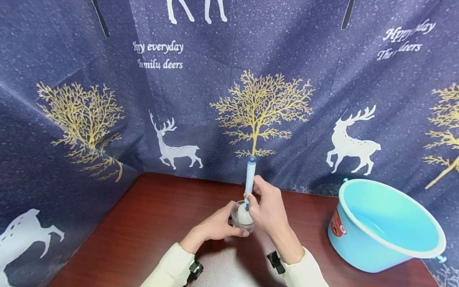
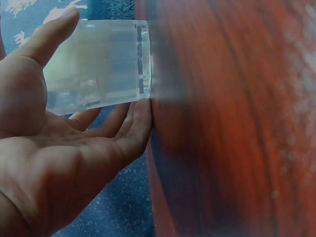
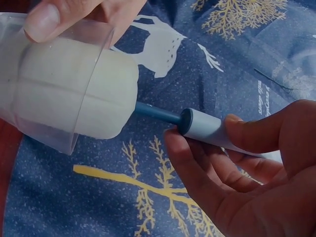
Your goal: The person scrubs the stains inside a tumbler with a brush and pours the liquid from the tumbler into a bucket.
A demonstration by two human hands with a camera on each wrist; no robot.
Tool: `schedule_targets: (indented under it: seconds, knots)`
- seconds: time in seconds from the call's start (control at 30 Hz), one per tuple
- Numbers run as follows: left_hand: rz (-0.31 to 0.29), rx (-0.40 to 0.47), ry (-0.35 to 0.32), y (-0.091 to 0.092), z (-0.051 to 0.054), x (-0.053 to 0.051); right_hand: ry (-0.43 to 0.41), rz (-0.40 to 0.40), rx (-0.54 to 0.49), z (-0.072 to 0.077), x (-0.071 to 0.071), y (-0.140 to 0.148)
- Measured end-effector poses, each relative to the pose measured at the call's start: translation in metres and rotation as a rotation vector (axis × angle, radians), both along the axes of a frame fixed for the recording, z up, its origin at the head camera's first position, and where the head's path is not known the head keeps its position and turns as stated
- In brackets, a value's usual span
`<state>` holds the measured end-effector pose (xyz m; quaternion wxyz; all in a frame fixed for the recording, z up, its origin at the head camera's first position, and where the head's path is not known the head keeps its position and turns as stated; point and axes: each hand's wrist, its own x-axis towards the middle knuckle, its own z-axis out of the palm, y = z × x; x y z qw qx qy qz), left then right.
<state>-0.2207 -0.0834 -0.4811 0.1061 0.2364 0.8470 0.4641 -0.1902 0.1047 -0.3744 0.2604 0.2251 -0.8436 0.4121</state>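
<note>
A clear cup (image 2: 98,64) stands upright on the wooden table, its base at the tabletop in the left wrist view. My left hand (image 1: 216,225) holds it from the side, thumb on one side and fingers on the other. Partly inside the cup sits the white sponge head (image 3: 116,94) of a cup brush, its top end sticking out past the rim. My right hand (image 1: 270,207) grips the brush's light blue handle (image 1: 250,175) between thumb and fingers, low down near the dark blue stem (image 3: 158,112). The handle points up, slightly tilted.
To the right on the table stands a large light blue bucket (image 1: 380,243) with a red label. Behind and to the left of the reddish-brown table (image 1: 143,223) hangs a dark blue cloth (image 1: 287,167) printed with deer and golden trees.
</note>
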Motion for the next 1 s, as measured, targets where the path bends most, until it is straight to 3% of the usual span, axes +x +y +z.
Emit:
schedule_targets:
  seconds: [0.63,1.0]
  knots:
    - [0.013,-0.020,0.014,0.0001,0.0004,0.0003,-0.026,0.022,-0.068,-0.0003,-0.0025,0.0020]
    - [-0.004,-0.008,0.014,-0.0004,0.0011,0.0012,-0.047,0.032,-0.157,-0.0018,-0.0044,0.0021]
